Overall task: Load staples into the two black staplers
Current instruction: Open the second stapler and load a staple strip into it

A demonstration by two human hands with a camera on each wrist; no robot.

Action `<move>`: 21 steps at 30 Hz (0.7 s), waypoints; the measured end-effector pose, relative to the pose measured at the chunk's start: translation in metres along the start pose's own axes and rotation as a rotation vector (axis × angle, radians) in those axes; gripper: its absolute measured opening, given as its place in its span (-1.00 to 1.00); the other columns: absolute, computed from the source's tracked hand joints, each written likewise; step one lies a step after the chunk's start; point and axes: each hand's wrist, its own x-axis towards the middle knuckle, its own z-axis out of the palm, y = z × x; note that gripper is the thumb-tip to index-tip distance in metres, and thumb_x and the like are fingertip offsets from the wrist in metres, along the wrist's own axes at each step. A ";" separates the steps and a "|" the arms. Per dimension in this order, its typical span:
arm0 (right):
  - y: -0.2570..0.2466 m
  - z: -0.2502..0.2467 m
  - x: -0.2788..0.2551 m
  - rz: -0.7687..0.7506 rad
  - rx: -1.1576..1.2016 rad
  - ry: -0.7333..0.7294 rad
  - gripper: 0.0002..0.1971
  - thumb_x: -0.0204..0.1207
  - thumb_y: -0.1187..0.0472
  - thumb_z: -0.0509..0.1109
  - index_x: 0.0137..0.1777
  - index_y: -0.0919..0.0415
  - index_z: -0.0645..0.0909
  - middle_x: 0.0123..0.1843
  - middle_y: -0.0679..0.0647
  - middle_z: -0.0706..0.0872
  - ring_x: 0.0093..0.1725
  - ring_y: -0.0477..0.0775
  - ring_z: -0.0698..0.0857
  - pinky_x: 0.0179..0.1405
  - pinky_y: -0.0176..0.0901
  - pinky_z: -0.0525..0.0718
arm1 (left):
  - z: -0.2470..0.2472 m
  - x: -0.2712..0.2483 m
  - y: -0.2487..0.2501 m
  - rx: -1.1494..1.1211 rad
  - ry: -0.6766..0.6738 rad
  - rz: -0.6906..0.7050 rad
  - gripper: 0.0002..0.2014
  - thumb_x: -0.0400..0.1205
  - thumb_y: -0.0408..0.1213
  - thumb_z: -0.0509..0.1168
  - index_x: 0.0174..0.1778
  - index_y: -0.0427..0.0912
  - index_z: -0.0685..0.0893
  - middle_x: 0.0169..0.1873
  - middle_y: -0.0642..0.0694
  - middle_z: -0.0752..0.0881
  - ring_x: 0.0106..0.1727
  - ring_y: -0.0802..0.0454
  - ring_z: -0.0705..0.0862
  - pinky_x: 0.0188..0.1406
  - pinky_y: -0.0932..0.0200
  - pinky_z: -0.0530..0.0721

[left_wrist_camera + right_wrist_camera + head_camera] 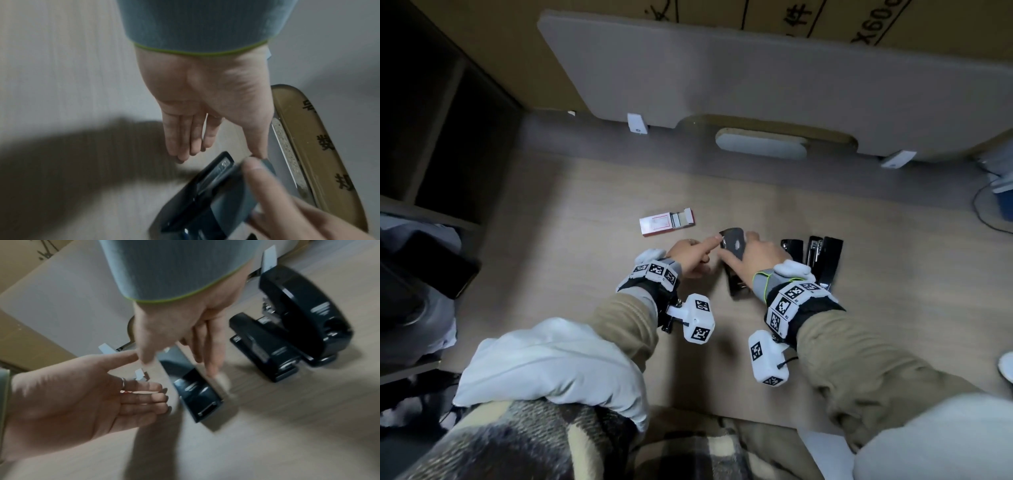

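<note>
A black stapler (736, 286) stands on the wooden desk (585, 274) with its cover (734, 245) swung up. My right hand (762, 257) grips that cover from the right, thumb on one side and fingers on the other, as the right wrist view shows (211, 363). My left hand (688, 260) is open, fingers straight, and one outstretched digit touches the cover's front tip. The left wrist view shows the stapler's metal magazine (213, 172); both wrist views are blurred. A second black stapler (825, 260) lies opened flat just to the right. A red and white staple box (666, 222) lies slid open behind my left hand.
A smaller black stapler (792, 248) stands between the two others. A grey divider panel (756, 68) with white clips closes off the desk's back edge, with a cardboard box behind it. A cable (989, 219) lies at far right. A plaid blanket (551, 445) covers my lap.
</note>
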 end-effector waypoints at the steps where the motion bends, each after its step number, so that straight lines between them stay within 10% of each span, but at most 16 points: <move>1: 0.007 -0.003 -0.004 0.005 -0.002 0.055 -0.37 0.57 -0.38 0.10 0.31 0.15 0.48 0.04 0.21 0.77 0.06 0.29 0.74 -0.18 0.00 0.51 | 0.008 -0.001 0.002 0.014 -0.006 0.014 -0.37 0.52 0.25 0.41 0.24 -0.24 0.65 -0.02 -0.12 0.72 -0.11 -0.09 0.76 0.13 -0.11 0.79; 5: 0.050 -0.014 -0.006 0.036 0.007 0.265 -0.58 0.63 -0.04 0.14 0.43 0.09 0.47 0.28 0.15 0.66 0.29 0.24 0.56 0.04 0.03 0.56 | 0.044 -0.005 0.010 0.124 -0.002 0.086 -0.45 0.54 0.23 0.42 0.20 -0.18 0.69 0.04 -0.17 0.79 0.04 -0.15 0.80 0.18 -0.09 0.78; 8: 0.082 -0.013 -0.005 0.077 -0.066 0.080 -0.48 0.57 -0.02 0.25 0.53 0.01 0.32 0.40 0.14 0.54 0.34 0.23 0.52 -0.04 0.02 0.51 | 0.059 -0.004 0.010 0.274 0.063 0.147 -0.45 0.60 0.24 0.32 0.27 -0.16 0.69 0.12 -0.16 0.79 0.10 -0.15 0.76 0.23 -0.05 0.71; 12: 0.090 0.003 0.002 0.123 -0.081 0.020 -0.53 0.53 0.02 0.33 0.40 0.09 0.35 0.03 0.11 0.76 0.03 0.20 0.74 -0.28 -0.11 0.44 | 0.074 0.002 0.005 0.382 0.204 0.166 -0.36 0.60 0.30 0.25 0.34 -0.18 0.66 0.21 -0.16 0.77 0.21 -0.17 0.73 0.23 0.05 0.61; 21: 0.107 -0.021 -0.005 0.052 0.074 0.134 -0.58 0.54 -0.02 0.30 0.26 0.22 0.37 -0.06 0.19 0.78 -0.04 0.32 0.77 -0.26 -0.03 0.51 | 0.109 -0.007 0.021 0.367 0.213 0.174 -0.30 0.61 0.33 0.20 0.35 -0.24 0.65 0.15 -0.18 0.78 0.16 -0.17 0.74 0.26 -0.02 0.65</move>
